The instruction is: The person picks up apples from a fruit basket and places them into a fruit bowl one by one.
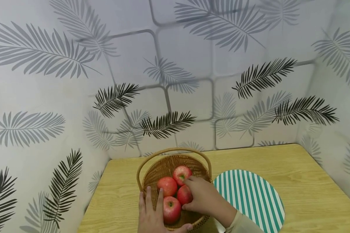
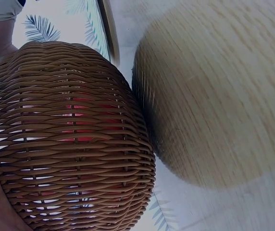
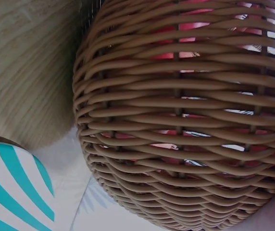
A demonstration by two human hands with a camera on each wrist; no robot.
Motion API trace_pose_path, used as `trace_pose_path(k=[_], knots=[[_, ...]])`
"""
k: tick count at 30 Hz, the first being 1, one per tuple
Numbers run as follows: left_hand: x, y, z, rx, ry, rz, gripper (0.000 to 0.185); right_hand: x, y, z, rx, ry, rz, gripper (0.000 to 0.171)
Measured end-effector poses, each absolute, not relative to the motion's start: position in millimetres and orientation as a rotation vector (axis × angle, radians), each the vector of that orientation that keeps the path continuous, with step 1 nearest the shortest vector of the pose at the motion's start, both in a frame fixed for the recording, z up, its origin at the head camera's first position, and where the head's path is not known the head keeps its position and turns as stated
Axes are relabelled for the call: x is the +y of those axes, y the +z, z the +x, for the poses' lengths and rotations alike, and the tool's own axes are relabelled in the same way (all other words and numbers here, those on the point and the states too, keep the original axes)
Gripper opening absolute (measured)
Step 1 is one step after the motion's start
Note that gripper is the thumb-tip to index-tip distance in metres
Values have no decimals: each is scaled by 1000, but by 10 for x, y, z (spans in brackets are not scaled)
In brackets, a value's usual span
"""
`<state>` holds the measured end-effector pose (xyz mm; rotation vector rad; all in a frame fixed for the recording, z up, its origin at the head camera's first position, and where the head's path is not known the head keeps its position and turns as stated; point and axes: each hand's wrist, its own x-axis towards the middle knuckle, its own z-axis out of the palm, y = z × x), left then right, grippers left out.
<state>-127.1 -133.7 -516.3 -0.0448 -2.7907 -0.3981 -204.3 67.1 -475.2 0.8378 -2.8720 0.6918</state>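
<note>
**Right hand on one apple, left hand steadying the basket**

Right hand [image 1: 202, 195] reaching into the wicker basket [image 1: 151, 173], fingers curled around the apple under it [image 1: 183, 194]: holding it, not yet lifted. Left hand [image 1: 151, 215] laid against the near wall of the basket, fingers straight and relaxed, gripping nothing, thumb near the bottom rim.

Three more apples close by: one just beyond the right fingertips, at the back [image 1: 180, 174]; one to the left of them [image 1: 167, 186]; one nearer, between the two hands [image 1: 171, 208]. All four packed together, touching or nearly so. Striped round mat [image 1: 250, 197] just to the right of the right wrist, on the wooden table [image 1: 294, 174].

To do this step well, probably: close the fingers evenly around the widest part of the held apple, lift straight up and clear of the neighbours, pass under or beside the handle [image 1: 175, 150] arching over the far side. Left hand best kept pressing on the wall, since a light basket can slide or tip.

Held apple nearly round, so no real long axis; its stem end hidden under the fingers, direction not possible to tell. Near apple showing its stem dimple upward, toward the camera. Wrist views showing only the weave [image 2: 75, 139] from outside, with red behind it [image 3: 185, 53].
</note>
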Motion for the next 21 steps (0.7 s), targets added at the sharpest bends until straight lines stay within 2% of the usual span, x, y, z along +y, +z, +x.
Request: trace_pose_path(k=[6, 13, 21], knots=[[-1331, -5120, -1271, -2846, -423, -24, 137, 661, -4736, -2078, -2883, 616, 879, 70], [-1331, -5115, -1277, -2878, -418, 1, 139, 625, -4808, -2130, -2894, 551, 864, 61], [-1326, -5137, -1276, -2851, -417, -12, 137, 589, -4845, -2173, -2912, 473, 843, 64]])
